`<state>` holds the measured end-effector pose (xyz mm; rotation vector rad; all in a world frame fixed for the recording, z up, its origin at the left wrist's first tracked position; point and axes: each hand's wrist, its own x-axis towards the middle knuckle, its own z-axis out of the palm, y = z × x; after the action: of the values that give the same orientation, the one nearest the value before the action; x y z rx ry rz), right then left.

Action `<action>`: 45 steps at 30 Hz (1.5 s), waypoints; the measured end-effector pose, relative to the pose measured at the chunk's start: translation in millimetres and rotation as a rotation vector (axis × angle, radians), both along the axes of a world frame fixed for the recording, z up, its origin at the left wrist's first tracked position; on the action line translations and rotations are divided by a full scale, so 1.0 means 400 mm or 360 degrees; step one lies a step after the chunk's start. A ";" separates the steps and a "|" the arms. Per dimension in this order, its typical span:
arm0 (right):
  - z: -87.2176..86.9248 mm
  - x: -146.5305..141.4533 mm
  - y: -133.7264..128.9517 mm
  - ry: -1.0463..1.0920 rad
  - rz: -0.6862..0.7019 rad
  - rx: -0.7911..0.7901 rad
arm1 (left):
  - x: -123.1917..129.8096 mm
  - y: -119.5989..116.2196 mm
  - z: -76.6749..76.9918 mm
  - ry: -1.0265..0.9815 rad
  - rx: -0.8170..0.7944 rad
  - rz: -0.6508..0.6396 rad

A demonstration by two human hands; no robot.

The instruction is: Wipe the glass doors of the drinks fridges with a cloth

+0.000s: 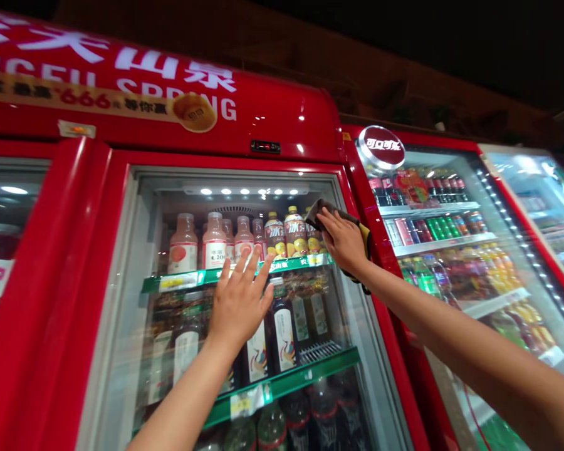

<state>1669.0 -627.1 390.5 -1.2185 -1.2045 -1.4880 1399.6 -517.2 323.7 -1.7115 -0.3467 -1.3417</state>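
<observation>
My left hand [239,300] is raised with its fingers spread, palm toward the glass door [143,213] of a red drinks fridge. It appears to rest on the glass, in front of the upper shelf. My right hand [345,241] presses a dark cloth [318,213] with a yellow edge against the upper right of the door, near its red frame [352,188]. Part of the cloth hangs below that hand. Behind the glass stand pink-labelled bottles [183,244], yellow-capped bottles [294,232] and dark bottles with white labels [284,332].
A second red fridge [432,213], with cans and bottles on its shelves, stands to the right, and another lit fridge [526,188] is beyond it. At the left is a neighbouring fridge door [14,213]. A red sign panel [282,106] runs above the door.
</observation>
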 end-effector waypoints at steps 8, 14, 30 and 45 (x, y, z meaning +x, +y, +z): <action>0.077 0.006 0.006 0.0238 -0.0024 0.0146 | -0.001 0.003 0.001 -0.0007 0.0037 0.0004; -0.032 0.009 -0.017 -0.0280 -0.0045 -0.0184 | 0.001 0.003 -0.002 -0.0006 -0.0008 -0.0019; 0.005 -0.023 0.015 -0.0379 0.0172 -0.0016 | -0.001 0.001 -0.012 -0.0028 -0.0024 0.0021; 0.004 -0.112 0.037 -0.0160 0.0239 -0.0016 | -0.094 -0.014 -0.021 0.0111 -0.0137 0.0085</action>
<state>1624.4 -612.3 391.9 -1.0462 -1.3412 -1.4470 1361.9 -522.7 315.2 -1.8031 -0.4126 -1.2412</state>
